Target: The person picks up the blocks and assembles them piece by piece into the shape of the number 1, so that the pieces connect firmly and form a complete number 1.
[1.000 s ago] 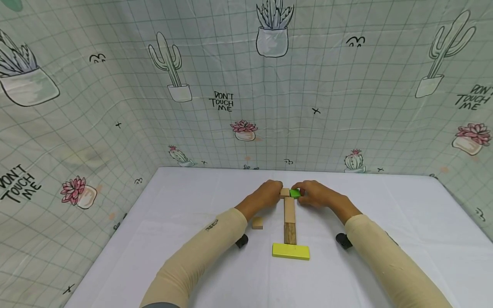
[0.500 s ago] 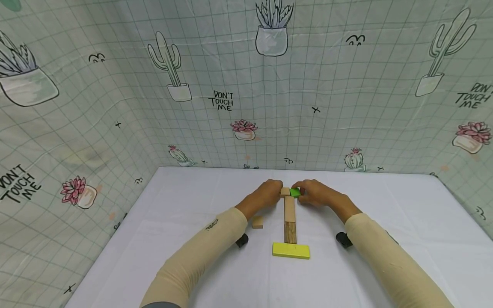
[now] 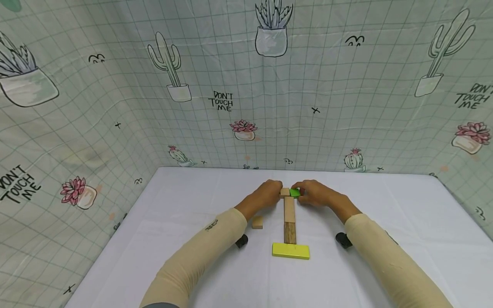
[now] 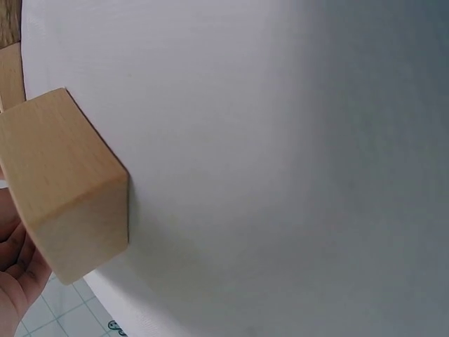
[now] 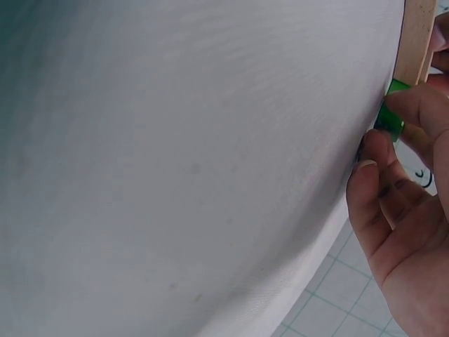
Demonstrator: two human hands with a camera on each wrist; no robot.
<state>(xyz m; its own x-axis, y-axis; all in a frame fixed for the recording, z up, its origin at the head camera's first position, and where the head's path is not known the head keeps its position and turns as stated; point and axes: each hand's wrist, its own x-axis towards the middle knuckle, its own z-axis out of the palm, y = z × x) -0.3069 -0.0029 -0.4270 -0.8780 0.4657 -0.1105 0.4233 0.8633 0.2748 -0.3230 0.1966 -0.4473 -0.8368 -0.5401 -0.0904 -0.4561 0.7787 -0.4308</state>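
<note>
At the far end of a line of blocks, my left hand (image 3: pixel 268 193) grips the left side of a small wooden block (image 3: pixel 285 192); its fingertips are mostly hidden. Against that block's right side sits a green block (image 3: pixel 294 193), pinched by my right hand (image 3: pixel 316 193). The right wrist view shows thumb and fingers of the right hand (image 5: pixel 407 232) at the green block (image 5: pixel 393 112). Below the pair run a light wooden block (image 3: pixel 289 209) and a darker wooden block (image 3: pixel 290 233) end to end, down to a yellow block (image 3: pixel 290 251) lying crosswise.
A loose wooden block (image 3: pixel 257 222) lies left of the line, near the left forearm, and looms large in the left wrist view. Black wrist devices (image 3: pixel 343 240) hang under both sleeves. Behind the white table (image 3: pixel 215 184) hangs a printed cloth (image 3: pixel 292 107).
</note>
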